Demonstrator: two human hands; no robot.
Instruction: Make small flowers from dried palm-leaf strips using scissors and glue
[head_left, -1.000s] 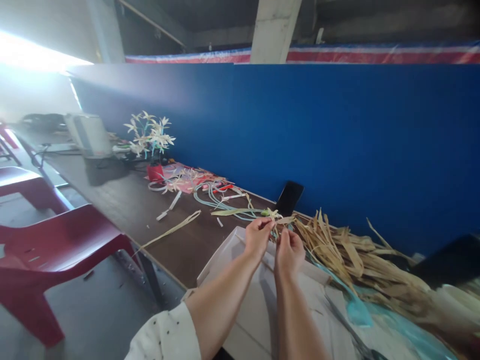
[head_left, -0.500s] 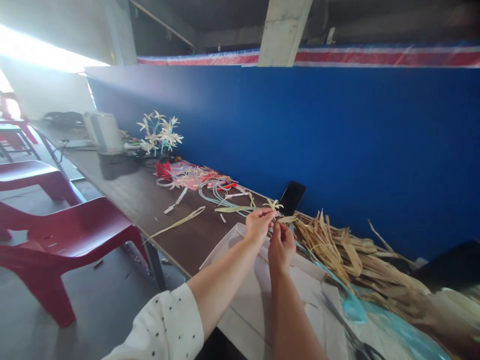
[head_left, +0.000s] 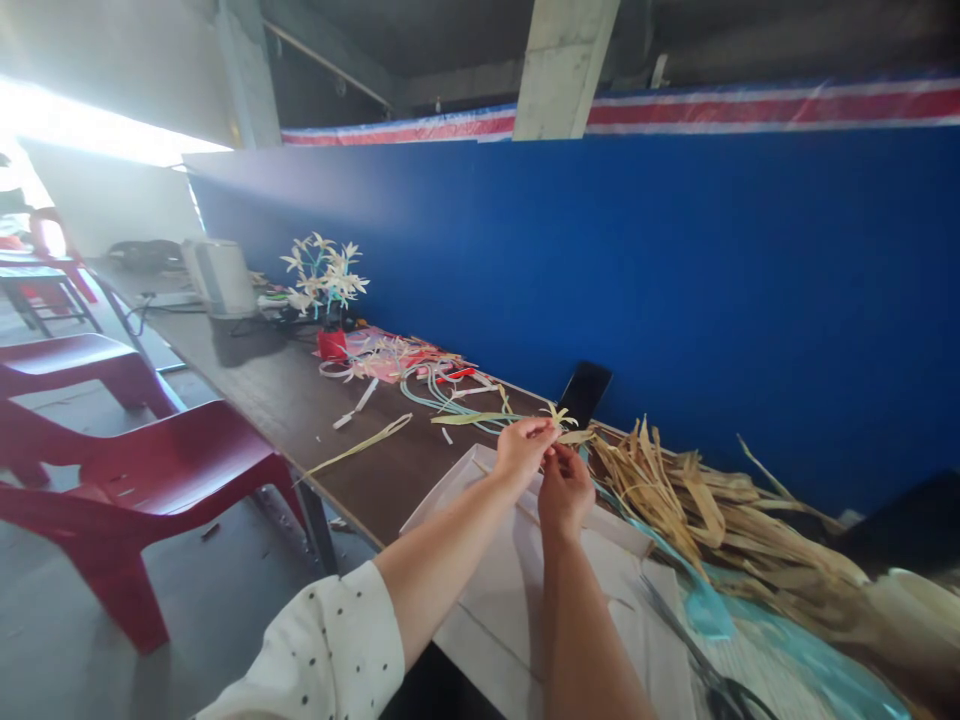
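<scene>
A small pale star-shaped handmade flower (head_left: 558, 415) stands up out of the pinched fingers of my left hand (head_left: 523, 448). Just below and to the right, my right hand (head_left: 566, 490) has its fingers closed close under the flower; whatever they grip there is hidden. Both hands are held over a shallow white box lid (head_left: 480, 590). Behind the flower a dark phone (head_left: 587, 390) leans against the blue partition. Dried tan husk strips (head_left: 675, 490) lie in a heap right of my hands.
Scissors (head_left: 697, 655) lie at the lower right by light blue plastic (head_left: 825, 650). A red pot (head_left: 332, 345) of similar flowers (head_left: 326, 275), pale blue cords (head_left: 427, 390) and scraps sit along the table (head_left: 292, 410). Red chairs (head_left: 187, 460) stand at left; a blue partition (head_left: 712, 280) runs behind.
The flower has shifted slightly right and now faces more upright, its petals showing more. My hands stay close together in nearly the same place. The camera view has turned a little.
</scene>
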